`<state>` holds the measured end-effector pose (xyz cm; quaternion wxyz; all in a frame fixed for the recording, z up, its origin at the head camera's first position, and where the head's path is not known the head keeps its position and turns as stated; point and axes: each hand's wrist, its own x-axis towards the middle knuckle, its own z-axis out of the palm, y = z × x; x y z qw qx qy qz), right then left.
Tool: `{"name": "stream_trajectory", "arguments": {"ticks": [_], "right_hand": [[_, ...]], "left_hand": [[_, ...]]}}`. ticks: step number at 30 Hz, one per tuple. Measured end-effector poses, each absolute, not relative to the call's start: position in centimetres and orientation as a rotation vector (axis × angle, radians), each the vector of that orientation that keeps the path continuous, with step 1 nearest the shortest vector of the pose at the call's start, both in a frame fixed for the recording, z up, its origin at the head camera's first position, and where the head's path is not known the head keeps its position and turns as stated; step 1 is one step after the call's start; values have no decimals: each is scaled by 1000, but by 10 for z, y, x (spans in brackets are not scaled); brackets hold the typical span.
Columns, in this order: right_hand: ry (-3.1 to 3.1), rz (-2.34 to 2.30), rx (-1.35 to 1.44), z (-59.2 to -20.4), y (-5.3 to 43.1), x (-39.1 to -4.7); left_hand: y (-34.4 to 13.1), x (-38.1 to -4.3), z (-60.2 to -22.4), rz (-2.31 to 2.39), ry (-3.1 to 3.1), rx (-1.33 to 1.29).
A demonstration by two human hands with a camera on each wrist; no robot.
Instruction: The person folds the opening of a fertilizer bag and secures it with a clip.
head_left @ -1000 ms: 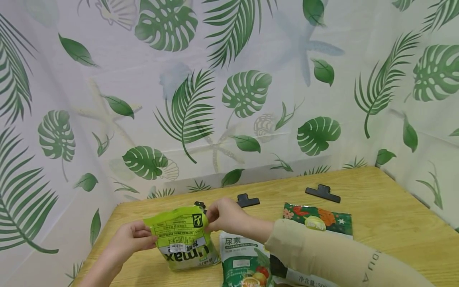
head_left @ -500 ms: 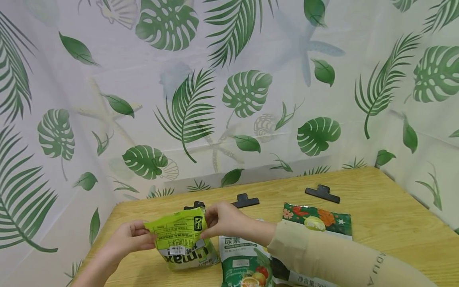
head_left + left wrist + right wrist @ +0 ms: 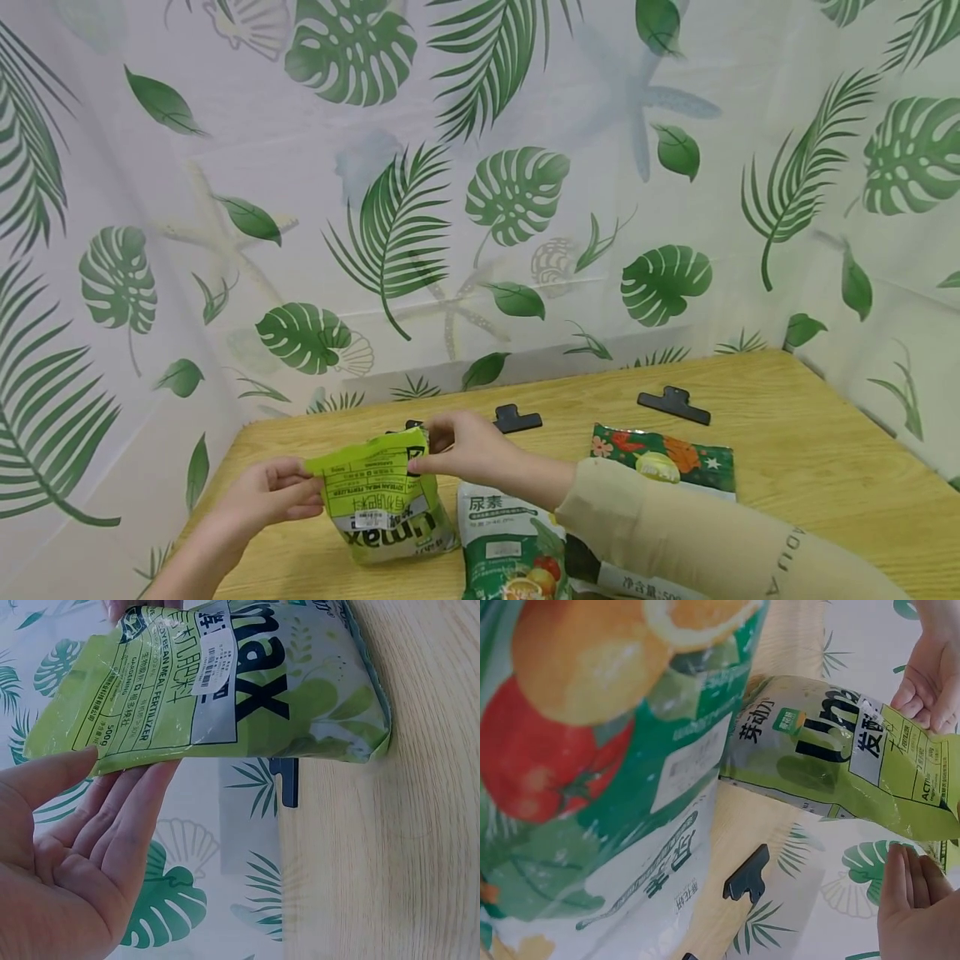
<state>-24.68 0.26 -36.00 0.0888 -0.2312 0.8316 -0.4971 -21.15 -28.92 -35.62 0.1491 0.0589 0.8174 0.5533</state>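
A lime-green fertilizer bag [image 3: 382, 508] stands on the table with its upper part raised toward the back. At its upper left edge my left hand [image 3: 258, 504] pinches the plastic between thumb and fingers, as the left wrist view [image 3: 90, 847] of that hand also shows. My right hand [image 3: 468, 454] pinches the upper right corner, thumb in front and fingers behind. The fingers' grip behind the bag is partly hidden. Close to the right forearm stands a white and green urea bag [image 3: 510, 550], printed with fruit and vegetables.
A dark green flowered bag [image 3: 712, 468] lies at the right, partly under the right sleeve. Along the back of the wooden table [image 3: 795, 450] are black bag clips, one clip [image 3: 517, 418] in the middle and another clip [image 3: 675, 404] farther right. A third clip [image 3: 413, 425] is mostly hidden behind the lime bag.
My right hand has shifted slightly at the corner, and its thumb now lies farther over the bag's front. The bag's top has moved a little; the left hand keeps its hold.
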Motion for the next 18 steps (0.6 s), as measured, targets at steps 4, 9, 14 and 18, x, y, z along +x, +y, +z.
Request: {"name": "stream_trajectory", "arguments": {"ticks": [4,9,14,18], "right_hand": [[2457,-1582,-635,-362,1,-247],[2446,-1655,-675,-363,1,-249],[2395,-1699,-732,-362,4,-248],[2363,-1724,-764,-361,5,-247]], "left_hand": [[-290,-211,-355,1592,2346,165],[-290,-211,-354,1596,2357,157],[-288,-211,-352,1612,2372,192],[-285,-210,-350,1611,2395,198]]}}
